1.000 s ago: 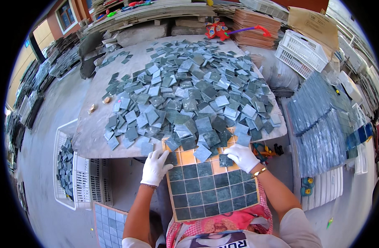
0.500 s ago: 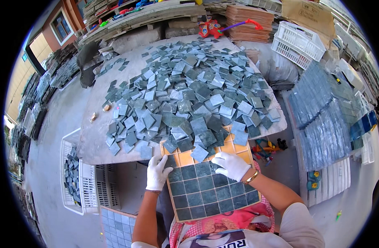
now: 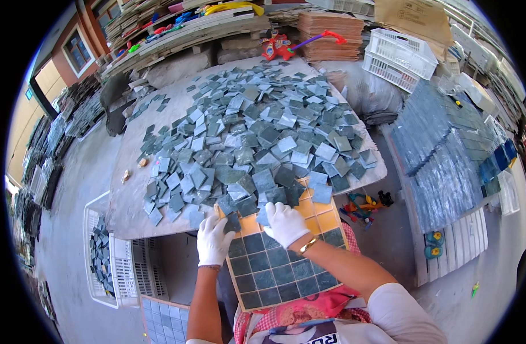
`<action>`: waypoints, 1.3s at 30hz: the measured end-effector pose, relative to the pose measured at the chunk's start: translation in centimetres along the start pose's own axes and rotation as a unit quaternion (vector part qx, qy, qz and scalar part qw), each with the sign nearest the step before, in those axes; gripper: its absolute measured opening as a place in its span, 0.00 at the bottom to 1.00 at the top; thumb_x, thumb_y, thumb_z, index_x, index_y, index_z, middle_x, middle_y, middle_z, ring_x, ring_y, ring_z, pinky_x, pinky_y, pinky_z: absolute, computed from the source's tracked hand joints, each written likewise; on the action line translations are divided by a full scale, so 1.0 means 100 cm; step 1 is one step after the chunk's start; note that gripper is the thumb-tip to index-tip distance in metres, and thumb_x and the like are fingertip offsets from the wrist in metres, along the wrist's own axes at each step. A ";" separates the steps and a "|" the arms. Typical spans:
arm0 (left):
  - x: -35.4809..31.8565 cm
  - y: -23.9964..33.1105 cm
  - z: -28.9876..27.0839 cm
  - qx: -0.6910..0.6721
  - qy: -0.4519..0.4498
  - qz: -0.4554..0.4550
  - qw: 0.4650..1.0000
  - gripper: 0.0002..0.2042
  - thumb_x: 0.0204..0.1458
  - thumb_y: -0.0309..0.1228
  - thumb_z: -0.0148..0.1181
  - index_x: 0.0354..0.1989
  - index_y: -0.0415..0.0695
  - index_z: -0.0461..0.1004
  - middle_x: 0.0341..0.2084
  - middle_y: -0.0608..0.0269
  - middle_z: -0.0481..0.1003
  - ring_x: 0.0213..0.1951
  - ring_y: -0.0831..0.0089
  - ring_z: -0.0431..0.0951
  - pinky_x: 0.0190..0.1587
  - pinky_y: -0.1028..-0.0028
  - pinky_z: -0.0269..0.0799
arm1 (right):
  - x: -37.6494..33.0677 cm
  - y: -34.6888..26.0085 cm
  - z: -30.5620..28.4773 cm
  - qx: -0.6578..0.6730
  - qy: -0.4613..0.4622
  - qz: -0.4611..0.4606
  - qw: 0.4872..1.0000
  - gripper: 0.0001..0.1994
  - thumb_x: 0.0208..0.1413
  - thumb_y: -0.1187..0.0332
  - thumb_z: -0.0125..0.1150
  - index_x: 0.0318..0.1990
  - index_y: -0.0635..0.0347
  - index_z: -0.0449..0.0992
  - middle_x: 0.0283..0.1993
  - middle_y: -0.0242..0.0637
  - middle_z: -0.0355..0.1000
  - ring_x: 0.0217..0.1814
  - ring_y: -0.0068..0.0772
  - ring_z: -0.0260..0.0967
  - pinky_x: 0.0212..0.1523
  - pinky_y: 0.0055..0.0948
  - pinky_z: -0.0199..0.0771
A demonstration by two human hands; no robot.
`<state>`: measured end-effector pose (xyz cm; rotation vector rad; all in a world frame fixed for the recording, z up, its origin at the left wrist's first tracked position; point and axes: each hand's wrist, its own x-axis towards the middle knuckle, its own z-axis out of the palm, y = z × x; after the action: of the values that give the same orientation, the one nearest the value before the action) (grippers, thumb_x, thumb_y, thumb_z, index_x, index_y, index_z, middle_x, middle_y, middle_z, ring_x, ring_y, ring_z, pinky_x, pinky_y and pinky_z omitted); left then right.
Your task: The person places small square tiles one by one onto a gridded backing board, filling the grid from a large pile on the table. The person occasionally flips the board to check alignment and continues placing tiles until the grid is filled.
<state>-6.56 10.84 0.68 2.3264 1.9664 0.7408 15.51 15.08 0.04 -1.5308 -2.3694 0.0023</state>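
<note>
Grey-green tiles [image 3: 257,126] heaped on table [image 3: 131,206]; grid tray [image 3: 317,221] half filled.
Left hand [image 3: 213,241] pinches one tile [image 3: 233,222]; right hand [image 3: 286,223] rests flat, fingers loosely curled, grip unclear.

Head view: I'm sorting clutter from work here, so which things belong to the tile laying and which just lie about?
In use: left hand, right hand, grid tray, loose tiles, table.
Lying about: white crates, toys, tile sheets, cardboard stack.
</note>
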 end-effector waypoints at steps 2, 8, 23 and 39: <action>0.006 0.006 0.002 -0.011 -0.020 0.030 0.999 0.21 0.41 0.31 0.64 0.47 0.41 0.74 0.48 0.53 0.71 0.51 0.53 0.69 0.54 0.61 0.66 | -0.003 0.013 -0.017 0.127 -0.037 -0.016 0.991 0.17 0.47 0.59 0.63 0.36 0.59 0.66 0.32 0.44 0.72 0.33 0.43 0.75 0.31 0.40 0.76; 0.007 -0.002 0.024 -0.005 -0.009 0.042 0.999 0.25 0.38 0.32 0.68 0.49 0.43 0.73 0.44 0.58 0.70 0.48 0.57 0.70 0.49 0.62 0.68 | -0.011 0.083 -0.025 0.548 -0.168 0.115 0.811 0.12 0.61 0.70 0.45 0.46 0.65 0.73 0.33 0.39 0.76 0.31 0.29 0.77 0.30 0.29 0.75; -0.004 -0.010 0.009 0.000 -0.070 -0.013 0.997 0.23 0.42 0.34 0.66 0.51 0.51 0.75 0.43 0.58 0.69 0.49 0.55 0.67 0.51 0.61 0.67 | -0.055 0.049 -0.047 0.062 -0.144 0.048 0.986 0.27 0.44 0.53 0.69 0.46 0.59 0.65 0.39 0.43 0.66 0.40 0.45 0.73 0.38 0.39 0.76; -0.015 0.012 0.023 0.041 -0.052 -0.011 0.998 0.24 0.42 0.31 0.64 0.53 0.45 0.72 0.47 0.56 0.66 0.51 0.54 0.65 0.52 0.60 0.67 | -0.056 0.088 -0.042 0.179 -0.149 -0.023 0.972 0.17 0.47 0.65 0.67 0.40 0.63 0.69 0.44 0.47 0.64 0.42 0.50 0.71 0.44 0.42 0.73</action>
<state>-4.74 9.90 -1.49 2.3313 2.0124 0.5364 26.54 13.20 1.02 -1.3773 -2.4493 0.6547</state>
